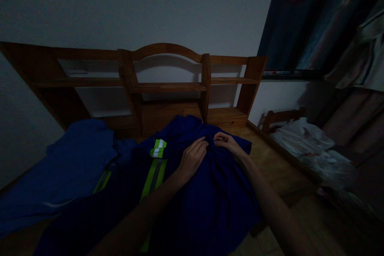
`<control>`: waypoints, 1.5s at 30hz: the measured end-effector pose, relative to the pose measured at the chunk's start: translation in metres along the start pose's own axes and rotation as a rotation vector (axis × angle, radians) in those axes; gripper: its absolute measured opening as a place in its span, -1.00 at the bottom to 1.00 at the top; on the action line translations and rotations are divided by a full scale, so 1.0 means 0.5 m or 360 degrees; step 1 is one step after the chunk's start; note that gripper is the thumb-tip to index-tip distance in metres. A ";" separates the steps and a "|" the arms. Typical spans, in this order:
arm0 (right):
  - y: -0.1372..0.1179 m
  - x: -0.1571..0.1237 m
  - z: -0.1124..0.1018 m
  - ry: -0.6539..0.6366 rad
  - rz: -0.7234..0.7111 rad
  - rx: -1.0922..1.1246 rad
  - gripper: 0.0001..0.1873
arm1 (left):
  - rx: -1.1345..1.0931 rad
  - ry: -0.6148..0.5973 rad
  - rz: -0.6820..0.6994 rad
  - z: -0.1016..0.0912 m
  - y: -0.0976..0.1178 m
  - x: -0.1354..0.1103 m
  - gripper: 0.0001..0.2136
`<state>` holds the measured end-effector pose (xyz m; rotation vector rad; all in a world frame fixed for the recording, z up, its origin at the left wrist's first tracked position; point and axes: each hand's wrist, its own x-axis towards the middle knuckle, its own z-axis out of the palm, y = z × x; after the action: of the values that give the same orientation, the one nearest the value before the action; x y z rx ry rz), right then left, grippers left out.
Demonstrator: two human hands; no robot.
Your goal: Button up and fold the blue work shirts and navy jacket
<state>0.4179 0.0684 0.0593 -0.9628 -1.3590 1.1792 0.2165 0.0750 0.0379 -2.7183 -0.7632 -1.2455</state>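
A dark blue work garment [192, 200] with yellow-green and silver reflective strips lies spread and wrinkled in front of me. My left hand [194, 157] is closed on its cloth near the upper middle, fingers bent and pressed together. Just to the right, my right hand [227, 143] pinches the same garment between thumb and fingers. A small gap separates the two hands, and the cloth is bunched and creased between them. Dim light hides whatever small part of the garment lies under the fingertips.
Behind the garment stands a wooden headboard with shelves [169, 87] against the wall. Lighter blue clothing [69, 168] lies at the left. Bare wooden boards [267, 162] show at the right. Beyond them are clear plastic bags [309, 144] and hanging clothes [366, 56].
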 end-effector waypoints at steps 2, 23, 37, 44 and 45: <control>0.001 0.000 -0.002 -0.0034 -0.0007 0.0004 -0.76 | -0.0086 -0.0017 0.0005 0.006 -0.002 -0.001 -0.71; -0.014 -0.010 0.007 -0.0121 0.0059 -0.0096 -0.74 | 0.0077 -0.0058 -0.0031 0.015 0.002 -0.002 -0.81; -0.012 -0.013 0.000 -0.0256 0.0094 0.0034 -0.60 | 0.0048 -0.0110 -0.0044 0.015 -0.012 -0.006 -0.82; 0.003 -0.007 -0.007 -0.0116 0.0053 0.0013 -0.63 | -0.0009 -0.0157 -0.0009 0.004 -0.024 -0.007 -0.80; 0.006 -0.005 -0.009 -0.0094 0.0051 0.0015 -0.64 | -0.0016 -0.0161 0.0005 0.003 -0.026 -0.007 -0.79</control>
<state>0.4224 0.0673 0.0558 -0.9529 -1.3878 1.2458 0.2098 0.0852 0.0325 -2.8079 -0.7635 -1.1216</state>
